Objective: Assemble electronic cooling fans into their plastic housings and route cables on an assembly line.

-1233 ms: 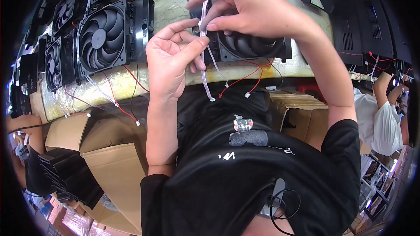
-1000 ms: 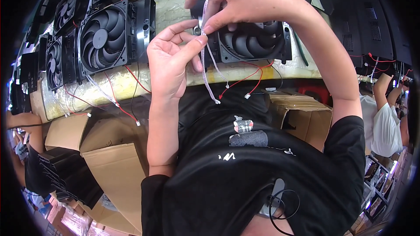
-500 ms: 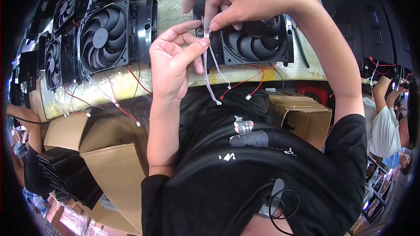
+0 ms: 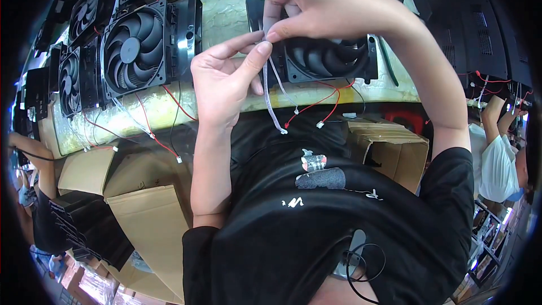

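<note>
A thin white cable (image 4: 266, 87) hangs in two strands from my fingertips, with small white plugs at the lower ends. My left hand (image 4: 226, 82) pinches it between thumb and index finger. My right hand (image 4: 299, 11), reaching over from the right, has thumb and fingers closed at the cable's upper end, against my left fingertips. What lies right between the fingertips is hidden. Just behind both hands lies a black fan unit (image 4: 324, 59), partly covered by my right hand, with red wires (image 4: 307, 114) running off its near side.
More black fan units (image 4: 131, 51) stand along the wrapped, pale table (image 4: 220, 14) on the left. Their red and white wires hang over the near edge. Open cardboard boxes (image 4: 395, 147) sit below on both sides. Black cases (image 4: 471, 28) stand at right. Other people are at both sides.
My fingertips have come closer together at the cable's top, covering the white piece that showed there before. My right hand has shifted slightly, and the cable still hangs down.
</note>
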Demonstrator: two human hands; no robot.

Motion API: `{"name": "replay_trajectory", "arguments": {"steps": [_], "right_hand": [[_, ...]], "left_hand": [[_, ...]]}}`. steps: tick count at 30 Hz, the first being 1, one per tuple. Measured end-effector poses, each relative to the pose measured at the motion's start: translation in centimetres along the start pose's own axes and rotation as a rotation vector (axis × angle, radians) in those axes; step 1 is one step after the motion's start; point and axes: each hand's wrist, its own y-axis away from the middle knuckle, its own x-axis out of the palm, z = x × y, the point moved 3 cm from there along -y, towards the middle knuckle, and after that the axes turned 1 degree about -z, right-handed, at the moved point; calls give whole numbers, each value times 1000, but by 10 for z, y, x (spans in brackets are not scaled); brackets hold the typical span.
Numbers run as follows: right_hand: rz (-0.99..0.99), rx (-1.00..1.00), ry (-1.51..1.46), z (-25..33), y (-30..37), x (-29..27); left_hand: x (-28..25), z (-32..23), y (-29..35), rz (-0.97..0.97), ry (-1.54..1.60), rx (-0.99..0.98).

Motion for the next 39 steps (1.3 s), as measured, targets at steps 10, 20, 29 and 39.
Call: {"name": "replay_trajectory", "arguments": {"steps": [10, 20, 29, 39], "right_hand": [[-406, -139, 62, -25, 27, 30], [-468, -291, 716, -19, 27, 39], [-194, -303, 159, -31, 23, 38], [-388, -349, 14, -46, 24, 47]], "left_hand": [[5, 0, 1, -26, -348, 446], [1, 18, 1, -47, -243, 581], [-12, 23, -10, -22, -184, 530], [-14, 24, 4, 6, -359, 578]]}}
